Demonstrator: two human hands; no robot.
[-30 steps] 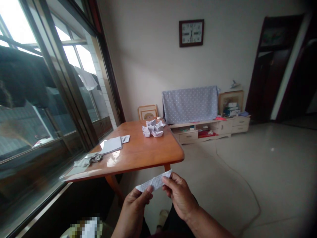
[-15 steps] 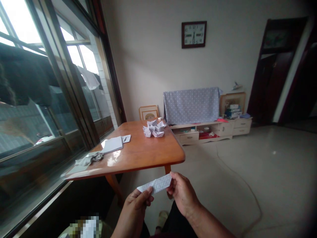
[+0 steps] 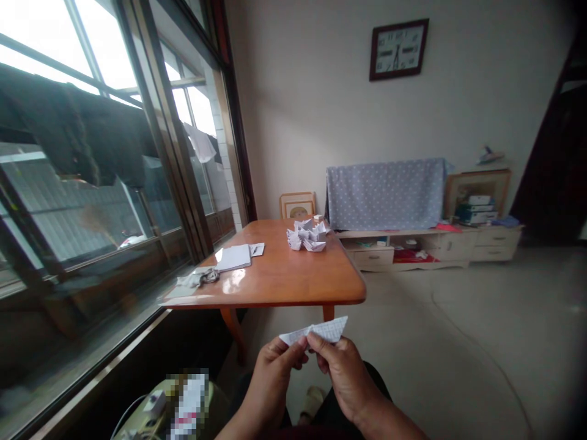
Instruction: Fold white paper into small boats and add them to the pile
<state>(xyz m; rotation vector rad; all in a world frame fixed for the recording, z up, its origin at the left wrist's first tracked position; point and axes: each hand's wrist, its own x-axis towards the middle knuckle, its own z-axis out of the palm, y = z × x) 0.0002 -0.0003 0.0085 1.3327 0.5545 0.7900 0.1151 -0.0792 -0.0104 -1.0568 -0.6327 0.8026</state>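
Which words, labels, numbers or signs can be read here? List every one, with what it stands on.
"11": on the wall clock, upper left.
"8": on the wall clock, lower left.
"7": on the wall clock, near the bottom.
Other numerals there: too blurred to quote surely.
Folded paper: markings too small to read.
Stacked boxes: any lettering too small and blurred.
Pixelated item: unreadable.
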